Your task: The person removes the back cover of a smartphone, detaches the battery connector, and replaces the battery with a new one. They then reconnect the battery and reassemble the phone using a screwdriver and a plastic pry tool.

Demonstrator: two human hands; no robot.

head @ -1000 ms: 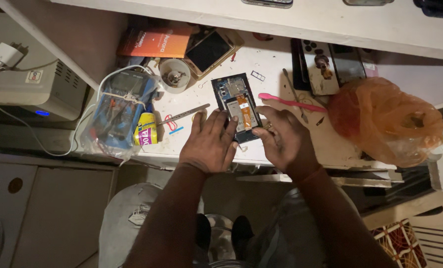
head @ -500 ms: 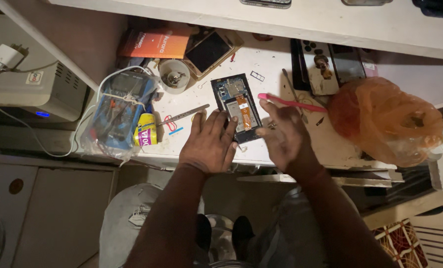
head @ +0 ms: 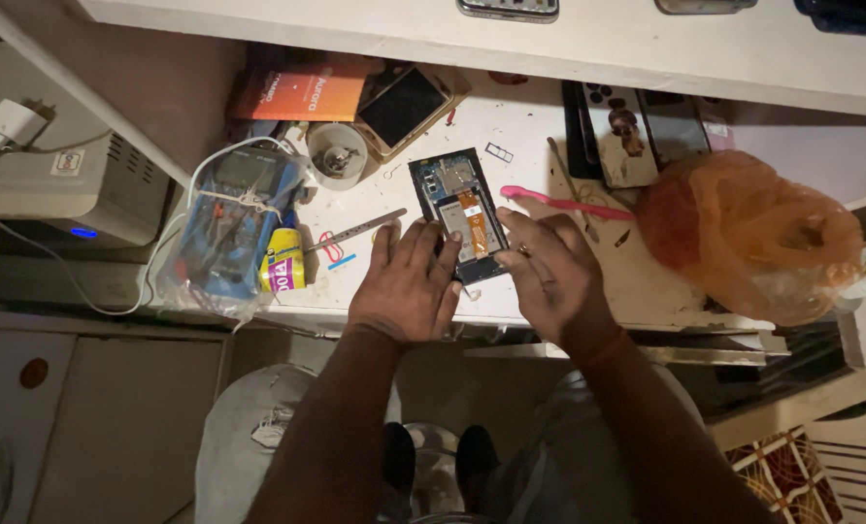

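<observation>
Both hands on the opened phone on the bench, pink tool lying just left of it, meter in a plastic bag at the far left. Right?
Not quite. In the head view the pink tool lies to the right of the opened phone, not left. The rest holds: the left hand and right hand are both on the phone, and the meter in its plastic bag sits at the far left of the bench.

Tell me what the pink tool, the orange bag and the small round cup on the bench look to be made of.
Pink tool: likely plastic, uniform bright colour, thin, matte.
Orange bag: thin plastic film, crinkled, translucent, with glossy highlights.
Small round cup: probably plastic or ceramic, dull off-white and grimy; cannot tell which.
</observation>
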